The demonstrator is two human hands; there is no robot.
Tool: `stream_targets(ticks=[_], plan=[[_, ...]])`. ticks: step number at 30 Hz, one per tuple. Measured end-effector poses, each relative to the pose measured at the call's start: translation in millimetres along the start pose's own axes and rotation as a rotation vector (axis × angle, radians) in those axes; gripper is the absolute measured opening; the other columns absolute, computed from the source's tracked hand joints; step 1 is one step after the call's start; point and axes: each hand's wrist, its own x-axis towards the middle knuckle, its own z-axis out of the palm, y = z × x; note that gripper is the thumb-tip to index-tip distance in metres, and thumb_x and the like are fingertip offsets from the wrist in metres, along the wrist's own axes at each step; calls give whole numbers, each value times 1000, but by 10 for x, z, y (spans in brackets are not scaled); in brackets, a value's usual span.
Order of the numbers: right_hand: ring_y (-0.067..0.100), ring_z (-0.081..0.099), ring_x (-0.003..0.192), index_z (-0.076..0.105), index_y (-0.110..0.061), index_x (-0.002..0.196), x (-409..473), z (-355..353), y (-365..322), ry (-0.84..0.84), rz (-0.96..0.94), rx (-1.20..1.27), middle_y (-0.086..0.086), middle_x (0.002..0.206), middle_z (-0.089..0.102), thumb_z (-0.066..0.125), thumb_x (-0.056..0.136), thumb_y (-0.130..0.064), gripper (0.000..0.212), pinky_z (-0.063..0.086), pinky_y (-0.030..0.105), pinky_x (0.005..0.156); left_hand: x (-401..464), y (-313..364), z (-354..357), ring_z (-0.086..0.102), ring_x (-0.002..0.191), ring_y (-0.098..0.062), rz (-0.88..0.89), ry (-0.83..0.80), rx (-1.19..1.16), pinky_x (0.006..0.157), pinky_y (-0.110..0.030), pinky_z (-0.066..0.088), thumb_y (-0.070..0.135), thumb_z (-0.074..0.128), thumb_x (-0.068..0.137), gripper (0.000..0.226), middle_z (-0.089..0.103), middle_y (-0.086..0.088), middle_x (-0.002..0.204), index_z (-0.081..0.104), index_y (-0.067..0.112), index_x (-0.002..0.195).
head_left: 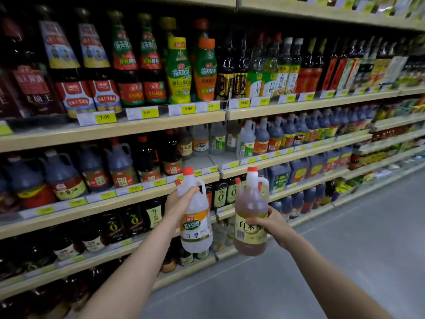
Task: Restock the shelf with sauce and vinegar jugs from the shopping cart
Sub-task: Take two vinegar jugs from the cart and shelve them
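My left hand grips a clear white-vinegar jug with an orange cap by its upper body, held upright in front of the shelves. My right hand grips an amber rice-vinegar jug, also orange-capped, around its label; a second orange cap shows just behind its neck. Both jugs hang in the air below the middle shelf, where a bare gap lies in front of clear vinegar jugs standing at the back.
Long wooden shelving fills the left and far side, packed with dark soy-sauce jugs and bottles behind yellow price tags. Grey aisle floor stretches to the right. No shopping cart is in view.
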Motion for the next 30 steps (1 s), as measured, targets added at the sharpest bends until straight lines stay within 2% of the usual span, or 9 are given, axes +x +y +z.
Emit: stream_targets(ticks=[5, 9, 12, 15, 17, 20, 23, 26, 30], plan=[[25, 69, 96, 59, -11, 115, 550, -344, -30, -61, -9, 2, 9, 105, 71, 89, 39, -25, 83, 55, 45, 87, 274, 2, 372, 69, 78, -23, -1, 76, 36, 80, -44, 57, 49, 69, 65, 36, 73, -2, 84, 67, 20, 86], [24, 68, 97, 58, -10, 117, 993, -491, -68, -106, -39, -11, 9, 106, 71, 89, 35, -28, 89, 55, 43, 85, 555, 20, 623, 67, 78, -21, 18, 125, 34, 70, -34, 53, 45, 69, 70, 31, 71, -3, 86, 66, 20, 88], [23, 69, 96, 58, -12, 115, 1274, -585, -129, -135, -71, -26, 8, 106, 71, 90, 46, -17, 77, 57, 39, 81, 740, 85, 764, 68, 78, -24, 3, 140, 44, 73, -40, 55, 49, 69, 63, 41, 71, -5, 85, 67, 16, 87], [15, 67, 93, 57, -19, 112, 1488, -629, -271, -190, -108, -47, 3, 105, 69, 84, 60, -2, 61, 53, 25, 72, 804, 164, 811, 69, 77, -24, 15, 178, 20, 76, -41, 55, 50, 67, 53, 45, 73, -4, 81, 68, 16, 83], [14, 66, 95, 55, -21, 113, 1649, -613, -410, -246, -134, -77, 1, 107, 69, 84, 61, -2, 62, 53, 27, 75, 816, 207, 782, 69, 78, -24, 20, 229, 2, 78, -42, 56, 52, 66, 51, 46, 73, -3, 82, 68, 18, 83], [21, 65, 102, 52, -18, 119, 1897, -534, -597, -313, -173, -121, 4, 112, 67, 88, 54, -8, 75, 54, 39, 86, 811, 216, 667, 67, 81, -24, 20, 342, -53, 78, -41, 55, 49, 67, 57, 40, 72, -4, 86, 67, 20, 84], [22, 63, 103, 48, -17, 122, 2126, -341, -785, -349, -234, -130, 3, 114, 64, 90, 51, -12, 83, 53, 42, 89, 773, 217, 532, 64, 78, -21, 36, 456, -85, 68, -34, 50, 44, 69, 67, 30, 69, -3, 84, 64, 18, 81], [18, 61, 99, 48, -21, 117, 2315, -55, -933, -366, -327, -145, -4, 107, 63, 88, 56, -6, 74, 51, 38, 86, 854, 149, 375, 59, 74, -15, 53, 554, -106, 58, -28, 43, 39, 71, 74, 23, 63, 3, 80, 61, 19, 79], [15, 58, 98, 46, -23, 114, 2619, 341, -1015, -383, -479, -139, -2, 108, 58, 85, 60, -1, 71, 48, 31, 81, 1117, 16, 165, 60, 78, -16, 60, 599, -80, 62, -29, 46, 37, 70, 76, 27, 65, -1, 87, 64, 15, 91]])
